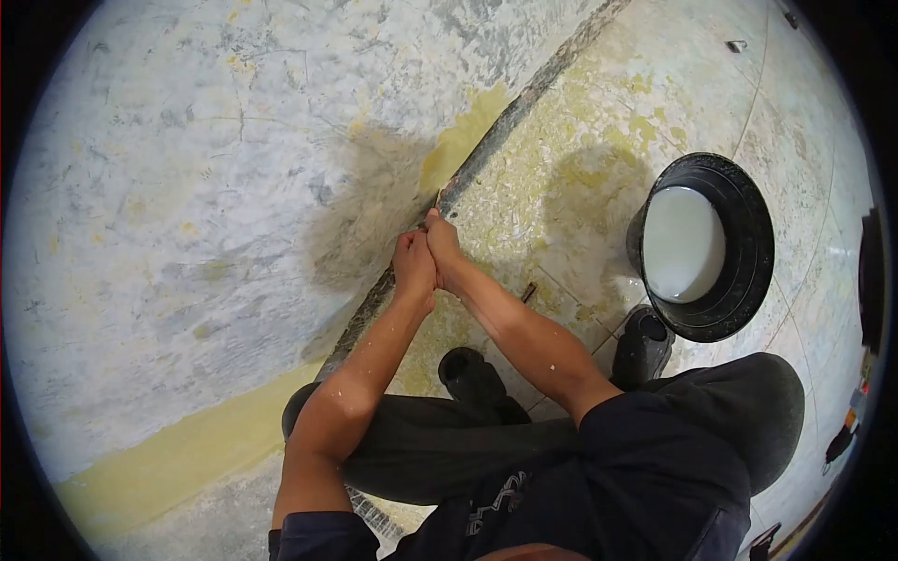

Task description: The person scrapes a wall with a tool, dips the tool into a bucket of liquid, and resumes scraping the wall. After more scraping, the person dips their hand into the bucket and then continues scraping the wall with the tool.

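Note:
My left hand (413, 268) and my right hand (443, 247) are pressed together low at the foot of the wall (215, 187), beside the dark strip (510, 122) where wall meets floor. Both are closed, with fingers curled in. Whatever they grip, if anything, is hidden by the fingers and knuckles. Yellow paint (468, 131) shows on the wall just above the strip. The wall is otherwise patchy white and grey, with a plain yellow band at lower left.
A black bucket (751, 252) of milky liquid (683, 245) stands on the tiled floor (795, 122) at right, near my dark shoe (644, 344). Wet yellowish flakes cover the floor beside my hands. Blurred tools (847, 430) lie at the far right edge.

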Demonstrator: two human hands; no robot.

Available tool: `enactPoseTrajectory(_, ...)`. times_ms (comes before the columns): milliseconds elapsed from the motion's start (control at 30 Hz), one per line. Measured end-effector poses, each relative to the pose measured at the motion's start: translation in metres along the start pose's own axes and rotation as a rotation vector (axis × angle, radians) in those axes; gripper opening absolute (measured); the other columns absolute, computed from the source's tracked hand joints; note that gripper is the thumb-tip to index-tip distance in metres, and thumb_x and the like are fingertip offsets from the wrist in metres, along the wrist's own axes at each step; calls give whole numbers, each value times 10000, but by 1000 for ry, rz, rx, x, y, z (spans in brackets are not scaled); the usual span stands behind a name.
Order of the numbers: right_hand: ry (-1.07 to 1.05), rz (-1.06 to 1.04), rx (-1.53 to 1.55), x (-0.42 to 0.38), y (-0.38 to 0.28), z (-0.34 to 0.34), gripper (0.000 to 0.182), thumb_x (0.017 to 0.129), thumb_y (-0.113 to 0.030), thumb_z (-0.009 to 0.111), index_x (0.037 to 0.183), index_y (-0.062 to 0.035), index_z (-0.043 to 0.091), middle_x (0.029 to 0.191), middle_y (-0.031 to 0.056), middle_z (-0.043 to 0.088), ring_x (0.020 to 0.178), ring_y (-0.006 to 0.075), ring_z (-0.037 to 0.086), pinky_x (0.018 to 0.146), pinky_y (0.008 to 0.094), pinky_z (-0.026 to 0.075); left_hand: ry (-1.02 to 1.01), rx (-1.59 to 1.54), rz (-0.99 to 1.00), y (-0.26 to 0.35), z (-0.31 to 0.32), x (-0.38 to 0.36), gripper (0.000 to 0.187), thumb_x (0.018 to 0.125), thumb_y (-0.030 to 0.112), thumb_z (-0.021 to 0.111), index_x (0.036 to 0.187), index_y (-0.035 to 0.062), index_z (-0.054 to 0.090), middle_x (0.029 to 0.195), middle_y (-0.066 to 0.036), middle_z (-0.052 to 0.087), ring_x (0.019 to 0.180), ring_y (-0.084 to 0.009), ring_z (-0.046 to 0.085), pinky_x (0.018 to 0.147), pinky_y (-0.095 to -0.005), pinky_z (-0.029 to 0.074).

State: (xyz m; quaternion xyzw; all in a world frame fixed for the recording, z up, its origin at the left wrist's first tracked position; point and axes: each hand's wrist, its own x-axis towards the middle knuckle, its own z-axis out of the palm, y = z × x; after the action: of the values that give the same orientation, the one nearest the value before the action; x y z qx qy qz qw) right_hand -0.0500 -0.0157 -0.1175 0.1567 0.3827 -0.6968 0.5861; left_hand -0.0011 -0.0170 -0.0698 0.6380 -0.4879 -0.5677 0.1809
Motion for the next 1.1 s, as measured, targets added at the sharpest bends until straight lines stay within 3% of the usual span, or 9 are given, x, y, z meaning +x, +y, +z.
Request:
enactPoseTrajectory(67, -73, 184, -25, -7, -14, -2, 431, 973, -272, 367, 1312, -23, 456, 1100, 165, 592, 896, 239, 577, 752, 388, 473, 32, 13, 29, 2, 6, -7, 235, 941, 280, 482, 1013, 57, 501, 845, -56, 537, 686, -113, 502, 547, -273, 411)
enactPoseTrajectory(400, -67, 175, 50, 3, -21, -5, 385, 964, -295, 404, 1185, -6, 529, 1073, 145, 578, 889, 238, 573, 715, 417, 472, 63, 65, 67, 10, 24, -9, 237, 929, 266, 475, 1015, 45, 485, 880, -75, 534, 764, -148, 520, 616, -297, 442)
enactPoseTrajectory(500, -78, 137, 30, 21, -7, -8, 401, 969, -314, 402, 1169, 9, 531, 1039, 136, 573, 868, 239, 570, 703, 422, 470, 140, 4, -9, 17, 26, -10, 228, 915, 234, 497, 990, 21, 530, 936, -109, 571, 812, -162, 528, 637, -311, 443)
enactPoseTrajectory(600, 10, 171, 53, -1, -29, -5, 393, 973, -318, 405, 1138, 13, 538, 984, 131, 574, 832, 235, 560, 697, 421, 463, 66, 38, 18, 6, 26, 0, 238, 912, 244, 503, 1010, 27, 515, 950, -115, 560, 815, -166, 529, 644, -312, 444)
enactPoseTrajectory(700, -129, 312, 87, -10, -39, -5, 393, 974, -323, 413, 1119, 19, 542, 963, 139, 580, 816, 235, 555, 711, 409, 459, 86, 40, 91, 4, 28, -3, 237, 917, 244, 494, 1018, 30, 505, 948, -116, 550, 813, -169, 525, 654, -309, 444)
enactPoseTrajectory(800, -69, 178, 30, -1, -22, -4, 393, 974, -326, 411, 1094, 24, 544, 970, 146, 592, 810, 236, 558, 708, 405, 459, 126, -1, 48, 9, 26, -11, 226, 931, 259, 481, 1007, 46, 494, 842, -53, 535, 686, -117, 503, 532, -286, 415)
enactPoseTrajectory(900, -82, 63, -132, 0, -10, -10, 414, 977, -320, 398, 1179, 15, 535, 1045, 158, 596, 872, 239, 567, 753, 392, 463, 103, 45, 53, 3, 15, -15, 242, 936, 265, 477, 1025, 41, 493, 826, -47, 534, 663, -107, 504, 519, -281, 414)
enactPoseTrajectory(967, -67, 75, -60, 9, -4, -6, 447, 979, -312, 391, 1297, -14, 491, 1127, 157, 583, 943, 238, 564, 803, 372, 458, 30, -29, 51, 9, 11, -16, 233, 933, 247, 490, 1009, 28, 510, 926, -99, 554, 806, -161, 521, 664, -312, 445)
enactPoseTrajectory(1100, -72, 40, -39, 0, -1, 8, 482, 979, -309, 391, 1382, -48, 429, 1190, 158, 564, 1003, 241, 553, 845, 361, 448, 80, -48, 51, 18, 7, -22, 231, 937, 241, 481, 1012, 25, 512, 904, -86, 558, 790, -151, 523, 657, -307, 446)
